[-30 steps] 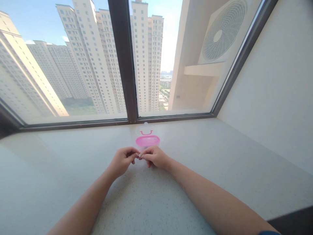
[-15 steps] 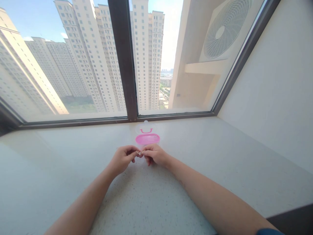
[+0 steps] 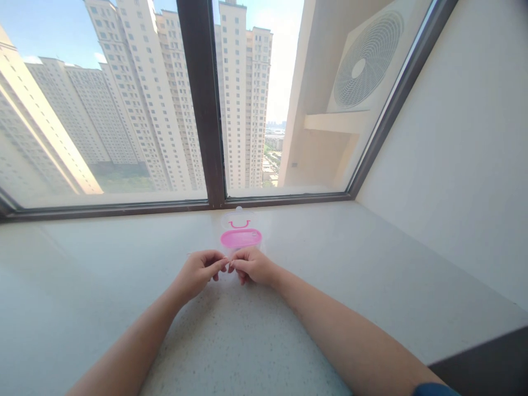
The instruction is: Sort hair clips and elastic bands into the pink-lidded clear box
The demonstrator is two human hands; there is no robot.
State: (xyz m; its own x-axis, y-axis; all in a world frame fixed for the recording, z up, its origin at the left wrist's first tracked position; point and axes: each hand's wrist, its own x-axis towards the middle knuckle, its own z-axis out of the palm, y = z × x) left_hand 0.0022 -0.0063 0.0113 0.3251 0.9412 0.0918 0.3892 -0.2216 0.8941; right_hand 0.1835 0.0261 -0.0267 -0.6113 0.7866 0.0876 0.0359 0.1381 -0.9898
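Note:
My left hand [image 3: 200, 273] and my right hand [image 3: 254, 265] meet fingertip to fingertip above the speckled white sill. Each has its thumb and forefinger pinched together. Something small and pale may sit between the fingertips, but it is too small to name. Right behind the hands stands a small pink-rimmed oval container [image 3: 241, 238], its top uncovered. Its clear lid [image 3: 239, 221], with a pink handle, is tipped back toward the window. The lower front of the container is partly hidden by my hands.
The white stone sill [image 3: 247, 341] stretches out on both sides. A dark window frame [image 3: 214, 198] borders its far edge, and a white wall [image 3: 454, 165] rises on the right. Outside the glass are tall buildings and an air-conditioner unit [image 3: 363, 63].
The whole view has shifted a little, so hands and container appear slightly further left and lower. The small whitish piece between the fingertips now shows less. Both hands stay pinched together.

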